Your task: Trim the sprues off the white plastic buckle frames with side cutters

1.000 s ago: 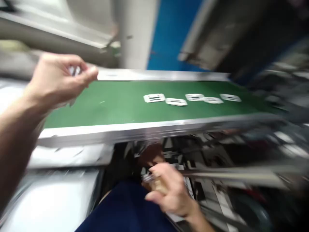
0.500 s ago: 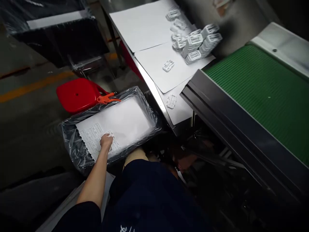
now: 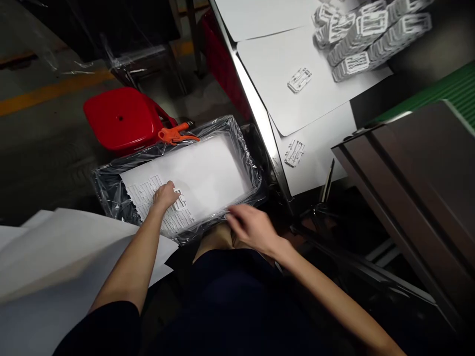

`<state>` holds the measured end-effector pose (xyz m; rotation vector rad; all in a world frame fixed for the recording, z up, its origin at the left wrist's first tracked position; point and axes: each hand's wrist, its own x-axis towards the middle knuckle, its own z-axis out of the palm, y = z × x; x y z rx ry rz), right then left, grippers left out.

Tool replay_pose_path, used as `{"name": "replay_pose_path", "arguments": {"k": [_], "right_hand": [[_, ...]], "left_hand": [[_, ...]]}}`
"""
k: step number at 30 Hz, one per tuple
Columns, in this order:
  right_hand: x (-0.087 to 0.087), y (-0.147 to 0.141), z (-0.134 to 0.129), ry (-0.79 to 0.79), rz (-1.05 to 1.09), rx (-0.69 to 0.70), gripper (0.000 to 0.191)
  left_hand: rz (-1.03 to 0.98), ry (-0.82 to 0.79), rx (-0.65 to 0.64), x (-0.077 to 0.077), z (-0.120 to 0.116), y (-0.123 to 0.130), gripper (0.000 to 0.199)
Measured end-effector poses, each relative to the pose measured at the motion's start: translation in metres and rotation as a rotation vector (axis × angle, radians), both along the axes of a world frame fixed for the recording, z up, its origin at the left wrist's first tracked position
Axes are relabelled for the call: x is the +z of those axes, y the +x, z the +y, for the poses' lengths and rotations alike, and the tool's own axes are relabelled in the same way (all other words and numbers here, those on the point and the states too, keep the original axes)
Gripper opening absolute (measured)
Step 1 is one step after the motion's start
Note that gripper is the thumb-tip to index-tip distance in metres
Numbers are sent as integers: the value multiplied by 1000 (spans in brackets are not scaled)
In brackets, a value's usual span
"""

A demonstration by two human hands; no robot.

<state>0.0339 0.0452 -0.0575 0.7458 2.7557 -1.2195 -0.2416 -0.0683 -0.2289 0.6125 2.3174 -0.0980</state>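
A bin [image 3: 237, 126] lined with clear plastic stands in front of me, with a white sheet [image 3: 215, 163] inside it. Rows of thin white slotted parts [image 3: 141, 193] lie on the sheet's left side. My left hand [image 3: 165, 196] reaches in over these rows, its fingers closed on the edge of a white slotted part [image 3: 180, 199]. Above the bin's near right rim hovers my right hand [image 3: 254, 227], slightly blurred. Its thumb and fingers are apart, and I see nothing between them.
Left of the bin is a red stool [image 3: 122, 118], with an orange-handled tool [image 3: 176, 134] at the rim. A table [image 3: 256, 104] holds white sheets, stacked white parts [image 3: 365, 37] and two separate parts. A green conveyor [image 3: 434, 94] is at right, large white sheets [image 3: 74, 257] at lower left.
My right hand has come into view beside the bin. The left hand stays over the white parts, and the view has shifted, showing more white sheets at lower left.
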Motion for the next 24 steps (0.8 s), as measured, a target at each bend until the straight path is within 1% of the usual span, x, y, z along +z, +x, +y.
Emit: {"name": "replay_pose_path", "arguments": {"k": [2,3,4,5,6,7,9,11,12,14,15,17,19,21,23,24], "right_hand": [[-49,-45,-19,-44,-185,325,27],[-74,-67,-32,-64,-242,456,25],[-98,-87,-44,-85,-258,525,23],[-119,-105,-56,-101,-260,567,25],[-137,-119,-66,-108,-257,573,27],[-152,-129,-74,-113,-258,572,28],[-171,-140,-84,-122,-272,549,30],[-179,-141,-85,-148,-297,528,32],[-179,-139,-84,-168,-312,519,34],[-172,-130,-76,-215,-339,495,36],[-166,-123,-69,-236,-346,474,37],[-145,-103,-50,-255,-343,392,36],[-117,-72,-22,-238,-326,248,31],[-81,-25,11,-207,-309,66,28],[-37,39,36,-178,-293,-124,27],[-11,75,40,-185,-277,-241,28]], "left_hand": [[24,0,42,0,8,-1,32],[49,9,65,1,12,-2,30],[82,25,87,3,15,-2,28],[121,48,106,6,18,-2,26],[162,76,122,10,21,-2,25],[203,104,134,15,22,-1,25],[274,165,156,26,23,0,25],[309,289,237,37,22,4,23],[310,361,292,43,21,6,22],[283,493,409,55,21,13,22],[256,542,459,60,23,16,23],[176,620,538,72,31,23,27],[43,704,602,86,46,30,32],[-136,771,602,101,65,42,34],[-330,806,532,116,86,65,35],[-420,801,464,124,97,80,36]]}}
